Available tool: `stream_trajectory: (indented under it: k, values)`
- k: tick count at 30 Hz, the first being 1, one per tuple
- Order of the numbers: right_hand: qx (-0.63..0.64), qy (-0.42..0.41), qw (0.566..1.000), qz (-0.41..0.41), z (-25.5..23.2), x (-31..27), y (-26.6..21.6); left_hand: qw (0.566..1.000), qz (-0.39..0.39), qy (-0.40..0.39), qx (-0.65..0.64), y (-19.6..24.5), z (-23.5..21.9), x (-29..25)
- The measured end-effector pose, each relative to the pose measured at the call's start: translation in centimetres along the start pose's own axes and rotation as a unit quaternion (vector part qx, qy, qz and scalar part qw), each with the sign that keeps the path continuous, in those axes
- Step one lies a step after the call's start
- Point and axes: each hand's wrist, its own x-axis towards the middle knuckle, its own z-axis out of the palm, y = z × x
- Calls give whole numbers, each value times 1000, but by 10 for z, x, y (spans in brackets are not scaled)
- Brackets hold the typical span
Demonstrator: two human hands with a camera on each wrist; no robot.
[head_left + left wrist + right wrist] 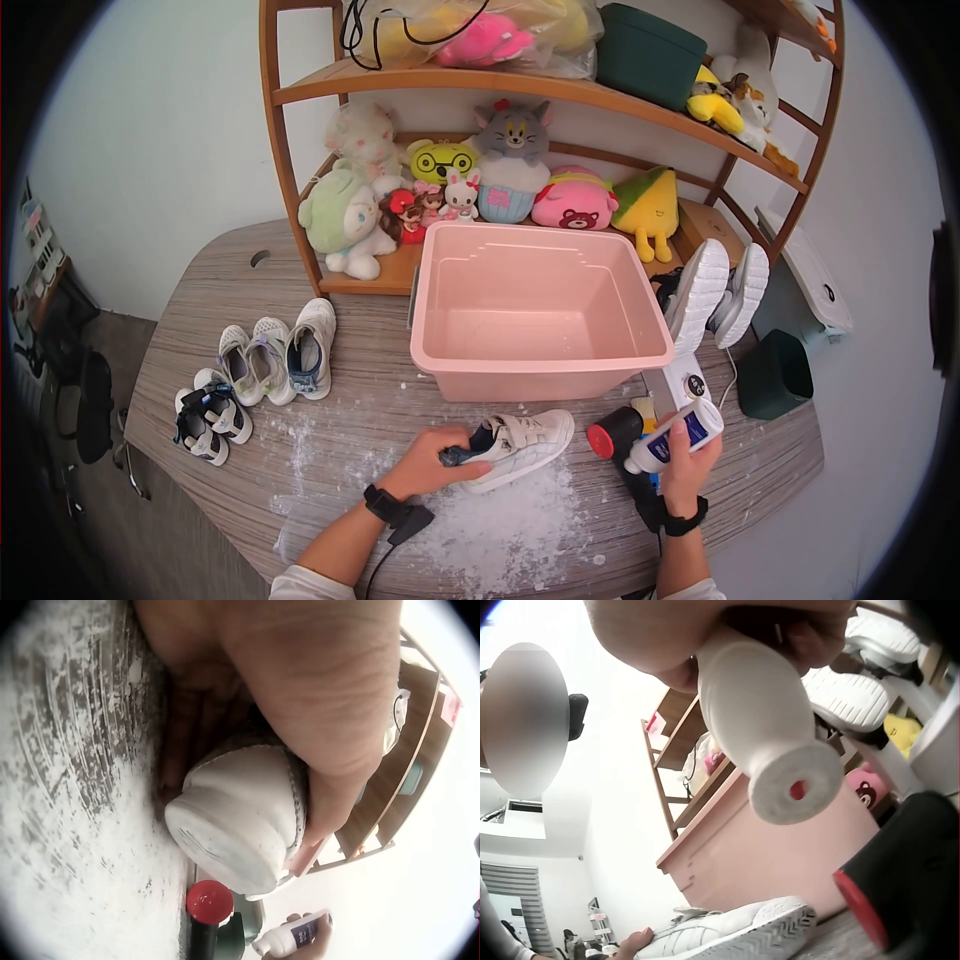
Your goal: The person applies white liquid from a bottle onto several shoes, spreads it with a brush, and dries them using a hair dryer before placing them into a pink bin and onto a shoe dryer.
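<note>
My left hand [436,462] grips the heel of a white shoe [528,448] that lies tilted over the powder-strewn table [200,330], toe pointing right. In the left wrist view the thumb and fingers are round the heel, and the shoe's pale sole [217,844] shows. My right hand [687,468] holds a white bottle with a dark label [676,437] above the table, its narrow end down and to the left. The right wrist view shows a red hole in the bottle's round tip [796,787].
A pink tub [540,375] stands behind the shoe. Several shoes [270,360] sit at the left. A black tool with a red end [612,436] lies beside the bottle, near a white power strip [682,385]. Farther right are upright white shoes [699,295] and a green bin [775,375]. White powder surrounds the shoe.
</note>
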Motion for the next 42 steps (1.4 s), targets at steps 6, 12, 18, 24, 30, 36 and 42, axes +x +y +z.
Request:
stream_trajectory:
  k: [6, 12, 18, 24, 30, 36, 42]
  values:
    - [65, -55, 995, 46, 34, -11, 12, 999, -27, -17, 7, 7, -3, 0]
    - [99, -58, 991, 69, 43, -24, 28, 999, -37, -16, -30, 7, 0, 0]
    - [100, -62, 985, 126, 36, -22, 33, 999, -20, -21, -14, 6, -2, 1]
    - [132, -79, 971, 184, 36, -22, 33, 1000, -24, -13, -3, 6, -2, 1]
    - [86, -101, 962, 237, 27, -27, 31, 999, -37, -21, -18, 7, -2, 1]
    - [43, -156, 984, 78, 28, -34, 35, 998, -44, -19, -32, 8, -2, 1]
    - [-4, -111, 990, 89, 29, -36, 31, 998, -58, 1, -25, 8, 0, 0]
